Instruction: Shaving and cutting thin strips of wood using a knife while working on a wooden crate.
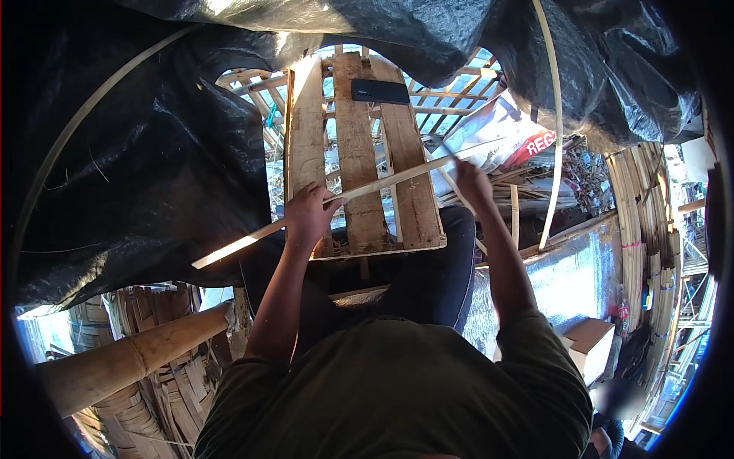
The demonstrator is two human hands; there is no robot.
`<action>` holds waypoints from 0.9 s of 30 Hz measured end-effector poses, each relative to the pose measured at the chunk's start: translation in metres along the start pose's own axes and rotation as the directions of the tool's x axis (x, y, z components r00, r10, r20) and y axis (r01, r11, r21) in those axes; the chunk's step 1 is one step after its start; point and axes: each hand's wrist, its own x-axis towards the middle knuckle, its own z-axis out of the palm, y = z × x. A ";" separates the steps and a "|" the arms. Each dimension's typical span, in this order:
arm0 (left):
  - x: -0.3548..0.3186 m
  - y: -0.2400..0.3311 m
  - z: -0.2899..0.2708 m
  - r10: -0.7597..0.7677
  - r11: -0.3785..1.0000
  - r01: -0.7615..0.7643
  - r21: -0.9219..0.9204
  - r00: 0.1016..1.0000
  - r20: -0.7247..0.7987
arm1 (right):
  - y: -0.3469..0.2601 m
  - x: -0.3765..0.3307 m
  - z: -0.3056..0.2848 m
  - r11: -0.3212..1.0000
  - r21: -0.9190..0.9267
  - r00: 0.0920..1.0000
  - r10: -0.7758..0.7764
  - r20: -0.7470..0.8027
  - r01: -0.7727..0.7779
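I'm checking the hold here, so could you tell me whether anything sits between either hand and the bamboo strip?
Nothing visible does. The left hand is closed directly around the bamboo strip, which lies slanted across the wooden pallet. The right hand meets the strip's upper end, though its grip there is hard to make out.

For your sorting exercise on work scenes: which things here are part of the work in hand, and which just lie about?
In use:
left hand
right hand
bamboo strip held by both
wooden pallet beneath it

Lying about:
black phone
thick bamboo pole
black tarpaulin
cardboard box
stacked bamboo slats
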 end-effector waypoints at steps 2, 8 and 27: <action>0.000 0.001 0.000 -0.004 1.000 0.004 0.001 1.000 -0.004 | 0.012 0.002 0.007 0.983 0.085 0.960 0.176 -0.216 -0.161; 0.001 0.002 0.000 0.009 1.000 -0.009 0.022 1.000 -0.017 | 0.002 -0.007 0.026 0.930 0.323 0.974 -0.214 0.077 0.179; 0.001 -0.002 0.009 0.030 0.996 -0.028 0.089 0.999 -0.019 | -0.006 -0.020 0.017 0.891 0.436 0.990 -0.090 -0.108 0.129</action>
